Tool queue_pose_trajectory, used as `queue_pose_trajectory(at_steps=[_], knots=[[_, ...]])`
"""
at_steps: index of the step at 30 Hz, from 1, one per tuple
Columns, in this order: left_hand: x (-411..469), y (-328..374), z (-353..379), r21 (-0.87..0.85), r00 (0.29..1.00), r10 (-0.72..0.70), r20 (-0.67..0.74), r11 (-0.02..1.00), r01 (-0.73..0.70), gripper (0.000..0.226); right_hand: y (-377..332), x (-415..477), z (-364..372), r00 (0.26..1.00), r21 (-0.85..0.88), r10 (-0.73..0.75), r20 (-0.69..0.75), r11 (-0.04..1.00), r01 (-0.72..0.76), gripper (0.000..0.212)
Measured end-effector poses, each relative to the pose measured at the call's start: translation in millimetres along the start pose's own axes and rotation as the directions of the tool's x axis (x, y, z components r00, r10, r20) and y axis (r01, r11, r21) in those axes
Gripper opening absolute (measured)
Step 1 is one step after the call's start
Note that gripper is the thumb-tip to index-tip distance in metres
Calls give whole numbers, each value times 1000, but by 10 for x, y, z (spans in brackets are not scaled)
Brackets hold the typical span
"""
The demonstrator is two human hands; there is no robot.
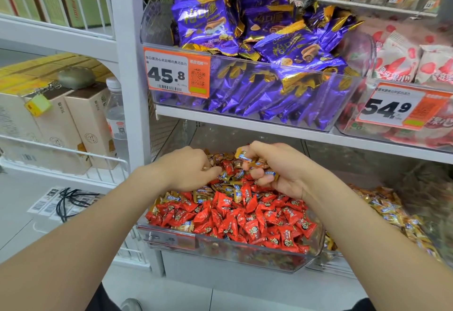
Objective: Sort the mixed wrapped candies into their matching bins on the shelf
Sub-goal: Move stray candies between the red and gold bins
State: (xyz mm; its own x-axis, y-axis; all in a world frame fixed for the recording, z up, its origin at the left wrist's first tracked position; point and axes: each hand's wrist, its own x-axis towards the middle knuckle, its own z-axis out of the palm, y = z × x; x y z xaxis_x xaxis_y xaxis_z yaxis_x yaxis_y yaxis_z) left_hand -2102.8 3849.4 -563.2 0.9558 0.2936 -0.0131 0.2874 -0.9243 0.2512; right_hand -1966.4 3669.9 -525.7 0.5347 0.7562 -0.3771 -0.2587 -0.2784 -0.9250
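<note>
Fingers [263, 179] of right hand [277, 171] clamped on gold candies [245, 157]; left hand [188, 168] curled into red candies [245, 222], grip unclear. Picking step; next: handful to gold pile [392, 212] at right.

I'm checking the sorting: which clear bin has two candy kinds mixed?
The lower-left bin: gold candies lie among its red candies. The upper bin directly above holds only purple packs.
</note>
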Motion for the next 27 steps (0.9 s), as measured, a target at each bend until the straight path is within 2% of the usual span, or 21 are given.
queue_pose_trajectory(at_steps=[2,6,9,11,13,15,16,19,22,24,27], knots=[[-22,-53,4,1,1000,4,18,1000,-4,54,-3,-2,31,998,-36,-24,-63,999,22,22],[-98,-28,-61,-100,990,38,133,995,-25,21,-24,-60,72,986,-219,-123,-110,971,97,8],[-129,-16,-69,-95,982,50,183,995,-33,31,-41,-82,124,964,-424,-208,-167,897,120,17],[-147,-36,-51,-90,969,17,247,996,5,42,-17,-56,163,935,-660,-316,-162,739,136,32],[-186,-60,-42,-90,942,-31,334,994,64,49,37,9,165,890,-840,-446,-98,517,167,47],[-223,-87,-48,-67,917,-40,397,995,72,51,102,118,108,818,-929,-574,16,293,224,54],[-236,-101,-52,-59,910,-34,413,996,64,49,138,189,58,795,-942,-602,73,220,254,56],[-251,-122,-58,-62,904,-19,428,997,51,38,178,262,-28,799,-940,-556,228,89,330,56],[-261,-89,-52,-28,889,-58,453,996,79,33,155,178,35,815,-911,-432,385,-39,410,30],[-262,-59,-39,-1,884,-81,460,996,91,35,112,144,50,821,-907,-395,412,-96,409,27],[-235,-49,24,15,912,-59,406,998,58,41,101,139,47,852,-899,-295,433,-73,431,31]])
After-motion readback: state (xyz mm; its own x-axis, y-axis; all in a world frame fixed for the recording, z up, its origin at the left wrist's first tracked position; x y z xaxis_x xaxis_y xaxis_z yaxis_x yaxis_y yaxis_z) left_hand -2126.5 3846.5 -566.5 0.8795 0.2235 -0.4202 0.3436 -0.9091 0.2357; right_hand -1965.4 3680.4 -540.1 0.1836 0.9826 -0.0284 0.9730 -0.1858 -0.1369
